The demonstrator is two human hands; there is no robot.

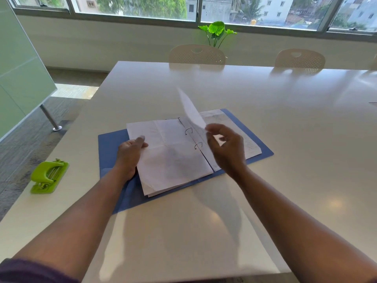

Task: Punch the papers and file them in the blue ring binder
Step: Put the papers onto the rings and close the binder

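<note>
2 stacks already sit on the rings of the open blue ring binder (pixel 265 154). Left hand (pixel 130 152) lies flat on the left stack (pixel 169 152); right hand's (pixel 226 148) fingertips loosely pinch a blurred, upright sheet (pixel 191 111). Green punch (pixel 49 176) sits idle, so filing looks nearly done.

Two bare forearms enter from 6 o'clock. The left hand (pixel 130 154) and right hand (pixel 226 148) wear no rings, watch or gloves. A dark purple sleeve (pixel 30 271) covers the left upper arm at 7 o'clock.
</note>
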